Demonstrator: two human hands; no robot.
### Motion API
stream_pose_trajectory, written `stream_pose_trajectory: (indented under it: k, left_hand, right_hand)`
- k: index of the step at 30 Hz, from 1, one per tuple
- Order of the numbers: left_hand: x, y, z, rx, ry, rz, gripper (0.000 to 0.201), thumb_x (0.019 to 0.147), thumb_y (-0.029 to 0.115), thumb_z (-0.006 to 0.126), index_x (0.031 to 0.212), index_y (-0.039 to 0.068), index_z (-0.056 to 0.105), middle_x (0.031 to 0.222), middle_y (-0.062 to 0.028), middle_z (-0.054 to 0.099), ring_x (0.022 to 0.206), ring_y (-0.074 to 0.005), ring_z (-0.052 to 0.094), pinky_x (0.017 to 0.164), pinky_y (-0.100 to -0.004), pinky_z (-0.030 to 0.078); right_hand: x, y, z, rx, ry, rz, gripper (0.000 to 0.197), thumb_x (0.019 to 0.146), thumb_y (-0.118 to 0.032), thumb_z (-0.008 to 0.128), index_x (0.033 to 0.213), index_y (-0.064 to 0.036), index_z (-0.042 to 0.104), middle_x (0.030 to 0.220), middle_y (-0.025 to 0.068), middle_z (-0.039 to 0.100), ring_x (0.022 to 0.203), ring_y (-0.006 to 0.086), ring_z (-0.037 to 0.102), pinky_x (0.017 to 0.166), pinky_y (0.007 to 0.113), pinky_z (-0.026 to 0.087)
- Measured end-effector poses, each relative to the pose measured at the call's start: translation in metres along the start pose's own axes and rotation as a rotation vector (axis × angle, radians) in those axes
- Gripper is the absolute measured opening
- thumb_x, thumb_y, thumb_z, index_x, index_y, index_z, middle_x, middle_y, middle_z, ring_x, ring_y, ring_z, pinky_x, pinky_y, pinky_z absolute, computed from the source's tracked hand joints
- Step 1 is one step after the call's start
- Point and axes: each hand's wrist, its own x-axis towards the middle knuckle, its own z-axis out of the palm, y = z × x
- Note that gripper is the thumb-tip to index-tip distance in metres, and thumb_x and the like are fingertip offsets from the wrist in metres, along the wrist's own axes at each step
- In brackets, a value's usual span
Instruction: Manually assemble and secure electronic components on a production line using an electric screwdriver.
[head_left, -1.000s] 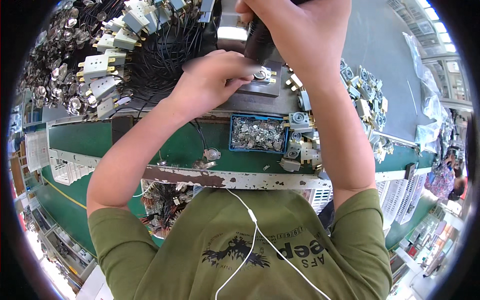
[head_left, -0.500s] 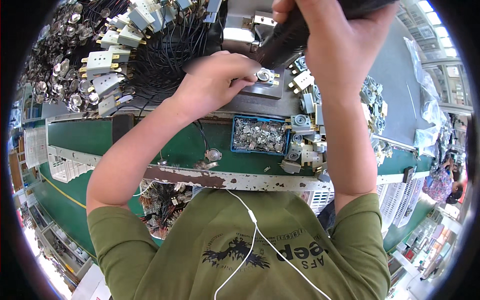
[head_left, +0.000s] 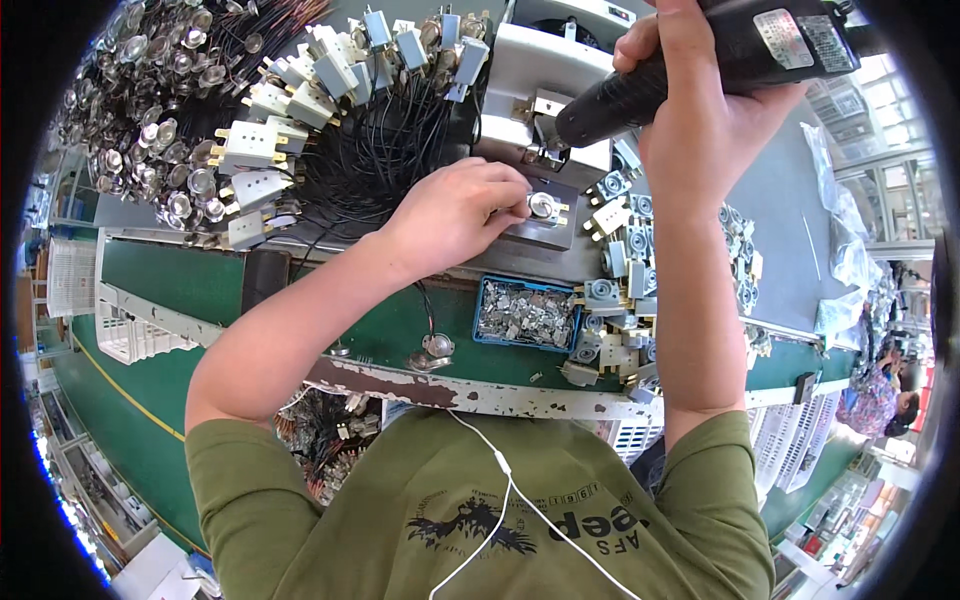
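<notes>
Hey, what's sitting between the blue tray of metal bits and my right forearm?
In the head view, a cluster of grey and cream blocky parts lies between the blue tray and your right forearm.

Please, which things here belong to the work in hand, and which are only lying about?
Likely in the work:
black power driver, in the right hand
small part, at the left hand
metal block beneath it

Likely just lying about:
clear plastic bags
white baskets on the right

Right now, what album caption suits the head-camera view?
Left hand at a small part, right hand gripping a black tool.
</notes>
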Motion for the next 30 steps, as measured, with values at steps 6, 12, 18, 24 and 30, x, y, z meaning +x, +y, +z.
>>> stream_pose_trajectory:
  k: [6,12,18,24,30]
  left_hand:
    - [-0.002,-0.002,-0.001,0.024,-0.014,-0.015,0.009,0.087,0.010,0.073,0.095,0.009,0.069,0.103,-0.0019,0.069,0.102,-0.0266,0.066,0.089,-0.0404,0.054]
    - [0.001,0.000,0.001,0.028,0.002,0.019,0.007,0.088,0.010,0.072,0.094,0.008,0.069,0.103,-0.0024,0.069,0.103,-0.0265,0.066,0.090,-0.0404,0.054]
    - [-0.002,0.000,-0.003,0.024,-0.012,0.004,0.007,0.088,0.009,0.072,0.094,0.008,0.069,0.101,-0.0030,0.069,0.102,-0.0267,0.066,0.090,-0.0405,0.054]
    - [-0.006,0.000,-0.004,0.009,0.002,-0.004,0.008,0.086,0.009,0.072,0.092,0.008,0.068,0.101,-0.0035,0.069,0.101,-0.0271,0.066,0.089,-0.0409,0.054]
    - [-0.003,0.001,-0.003,0.023,0.020,0.011,0.009,0.085,0.010,0.074,0.092,0.007,0.069,0.101,-0.0041,0.070,0.099,-0.0284,0.066,0.086,-0.0416,0.055]
  right_hand:
    - [-0.005,-0.007,0.021,-1.099,0.197,-0.009,0.012,0.092,0.001,0.072,0.097,0.0009,0.061,0.075,0.0053,0.064,0.055,0.0126,0.061,0.050,0.027,0.049]
    - [-0.004,0.013,0.004,-0.162,-0.114,-0.020,0.020,0.091,0.003,0.073,0.105,0.0011,0.058,0.080,0.0066,0.066,0.059,0.0123,0.062,0.052,0.027,0.050]
    - [-0.019,0.011,0.039,-1.118,0.211,-0.115,0.041,0.089,0.005,0.075,0.120,-0.0007,0.049,0.090,0.0084,0.068,0.067,0.0122,0.065,0.056,0.026,0.053]
    - [-0.003,0.002,0.018,-1.110,0.094,0.172,0.028,0.089,0.000,0.077,0.110,0.0006,0.059,0.091,0.0079,0.069,0.068,0.0117,0.066,0.060,0.026,0.054]
    - [0.033,-0.003,-0.003,-0.893,-0.156,0.418,0.034,0.088,-0.008,0.078,0.118,0.0020,0.065,0.107,0.0104,0.072,0.085,0.0142,0.069,0.079,0.029,0.056]
